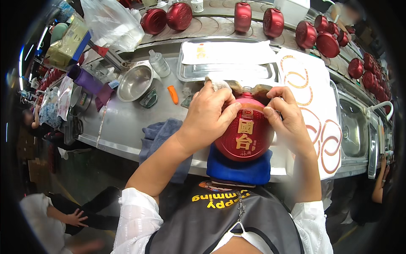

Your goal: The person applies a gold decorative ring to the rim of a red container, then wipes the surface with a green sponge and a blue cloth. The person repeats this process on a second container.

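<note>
A round, flat-sided red bottle (244, 137) with raised gold characters lies face up in front of me, its neck pointing away. Beneath its near side is a blue cloth (239, 167). A narrow orange curved decal strip (250, 104) spans the bottle's shoulder. My left hand (210, 112) is closed, thumb and finger pinching at the strip's left end, and a white cloth (219, 84) shows beside its fingertips. My right hand (287, 116) is closed too, its thumb and bent fingers at the strip's right end.
White sheets with ring-shaped decals (331, 146) lie to the right, near a sink (354, 127). A metal tray (228, 73) holds a white sheet. Leftward are a steel bowl (134, 84), clear bottle (159, 63), orange tool (172, 95) and grey towel (163, 144). Red bottles (242, 17) line the conveyor.
</note>
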